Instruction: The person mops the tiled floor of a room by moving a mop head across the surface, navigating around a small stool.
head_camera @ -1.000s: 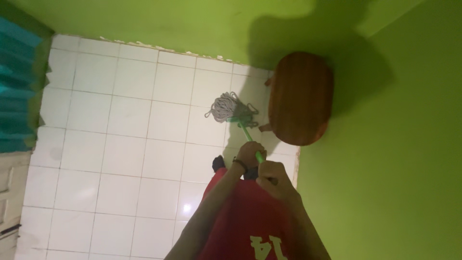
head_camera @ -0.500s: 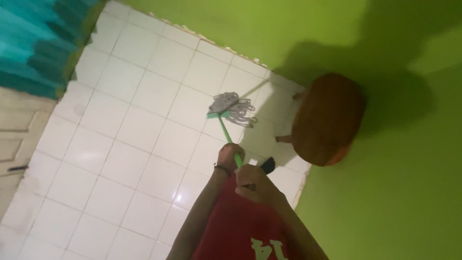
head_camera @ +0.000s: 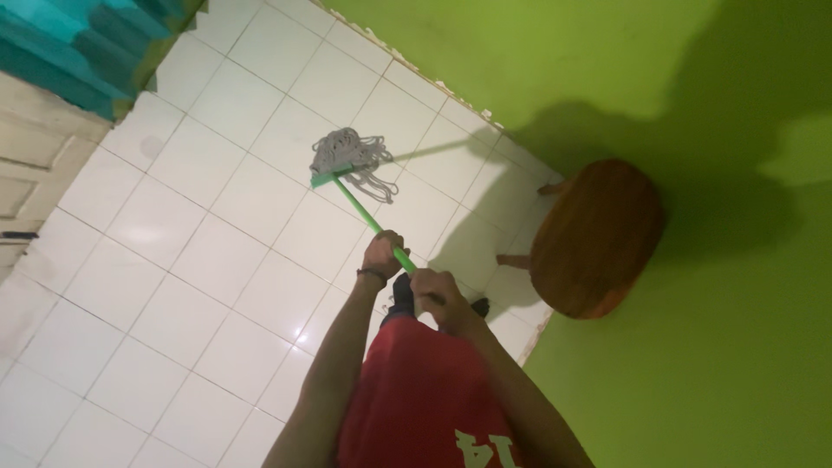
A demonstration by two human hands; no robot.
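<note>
Mop (head_camera: 349,166) in both hands, its grey string head spread on the white tiled floor (head_camera: 173,260) a little way out from the foot of the green wall (head_camera: 537,61). The thin green handle (head_camera: 368,219) slants from the head back toward the person. The left hand (head_camera: 382,255), with a dark band at the wrist, is wrapped round the handle lower down, its fingers pressed closed about the shaft. The right hand (head_camera: 438,293) grips the handle's upper end just behind the left one, fingers curled tight around it as well; the two hands sit close together but apart. Below them hangs the person's red shirt (head_camera: 425,407), and dark footwear shows on the tiles under the hands. A round wooden stool (head_camera: 598,238) stands near the corner, to the right of the hands, well apart from the mop head, casting a shadow on the wall. A teal curtain (head_camera: 78,43) and a pale door (head_camera: 26,182) lie at the far left.
</note>
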